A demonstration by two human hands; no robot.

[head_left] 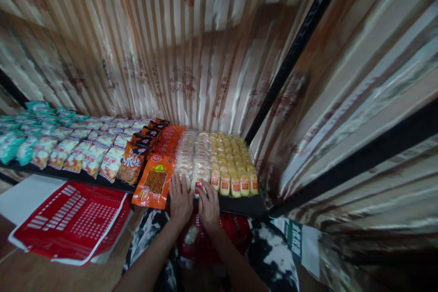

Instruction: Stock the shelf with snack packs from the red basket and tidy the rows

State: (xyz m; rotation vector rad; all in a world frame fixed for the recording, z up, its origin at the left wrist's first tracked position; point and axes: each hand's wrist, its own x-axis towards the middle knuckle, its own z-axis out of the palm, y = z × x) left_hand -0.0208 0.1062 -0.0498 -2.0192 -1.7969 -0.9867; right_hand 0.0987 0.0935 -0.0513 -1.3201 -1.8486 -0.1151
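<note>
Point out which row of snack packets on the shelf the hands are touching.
The pale, translucent packets, between the orange row and the yellow row. Left hand and right hand rest at its front end.

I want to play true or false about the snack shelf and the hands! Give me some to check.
1. Both hands, left hand and right hand, are at the shelf's front edge. True.
2. The orange packet lies right of the yellow snacks. False: it lies left of them.
3. A red basket sits below the shelf on the left. True.
4. The left hand holds the basket. False: it rests on the pale packets.
</note>
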